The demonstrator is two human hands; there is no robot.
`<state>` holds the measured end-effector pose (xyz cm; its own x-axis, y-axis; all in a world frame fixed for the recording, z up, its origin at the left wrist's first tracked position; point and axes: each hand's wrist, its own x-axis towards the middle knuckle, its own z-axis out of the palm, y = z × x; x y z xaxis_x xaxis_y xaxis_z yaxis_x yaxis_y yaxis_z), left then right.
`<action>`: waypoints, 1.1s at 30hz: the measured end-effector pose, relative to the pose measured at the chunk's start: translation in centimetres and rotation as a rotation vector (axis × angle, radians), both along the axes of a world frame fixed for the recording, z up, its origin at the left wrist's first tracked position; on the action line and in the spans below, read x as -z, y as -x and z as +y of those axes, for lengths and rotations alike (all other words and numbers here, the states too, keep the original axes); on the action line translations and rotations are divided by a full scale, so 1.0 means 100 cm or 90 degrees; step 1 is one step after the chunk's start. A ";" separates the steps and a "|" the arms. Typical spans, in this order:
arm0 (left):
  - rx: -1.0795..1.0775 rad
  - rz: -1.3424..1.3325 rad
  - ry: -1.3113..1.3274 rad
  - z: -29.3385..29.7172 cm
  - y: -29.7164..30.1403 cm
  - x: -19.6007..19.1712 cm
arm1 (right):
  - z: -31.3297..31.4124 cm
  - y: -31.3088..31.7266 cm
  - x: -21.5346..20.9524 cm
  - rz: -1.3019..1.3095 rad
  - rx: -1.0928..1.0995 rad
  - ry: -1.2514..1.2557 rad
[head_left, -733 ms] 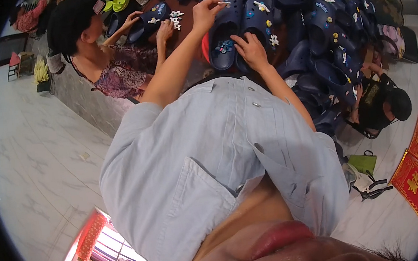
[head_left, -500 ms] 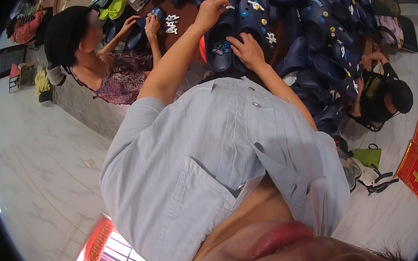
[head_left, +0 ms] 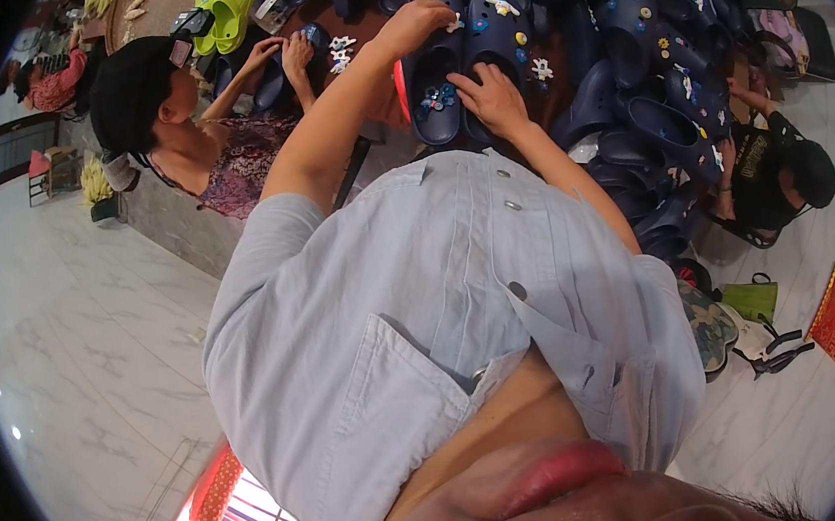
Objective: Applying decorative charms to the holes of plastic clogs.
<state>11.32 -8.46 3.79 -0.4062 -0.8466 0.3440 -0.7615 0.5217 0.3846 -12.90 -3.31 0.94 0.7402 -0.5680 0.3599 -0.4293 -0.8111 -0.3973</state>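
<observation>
Two dark blue clogs lie side by side before me with their toes pointing away. Toward the toe of the left clog [head_left: 431,68], my left hand [head_left: 415,28] is closed, fingertips pinching a small white shoe charm [head_left: 455,24]. A cluster of loose blue charms [head_left: 438,98] lies in that clog's heel. My right hand [head_left: 495,100] lies over the heel rims of the two clogs, fingers apart, index fingertip beside the loose charms. White, blue and yellow charms sit on the right clog [head_left: 491,27]. Another white charm [head_left: 542,69] lies just right of it.
Many blue clogs [head_left: 628,19] are heaped to the right. White charms [head_left: 342,52] lie on the brown table [head_left: 369,14]. A co-worker [head_left: 215,139] handles a clog at left; another person [head_left: 780,165] sits at right. Lime-green clogs [head_left: 228,12] stand at the far left.
The whole view has shifted slightly. Both my hands stay at the same clogs, the left at the toe and the right at the heel.
</observation>
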 end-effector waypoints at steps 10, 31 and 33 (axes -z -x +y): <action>-0.002 -0.131 -0.010 0.002 -0.002 -0.002 | 0.000 0.000 -0.001 -0.003 -0.002 0.008; -0.384 0.172 0.056 0.114 -0.007 -0.009 | 0.000 0.001 -0.004 0.019 -0.009 0.005; -0.386 0.189 0.010 0.142 0.001 -0.001 | -0.001 0.001 -0.004 0.027 -0.011 0.002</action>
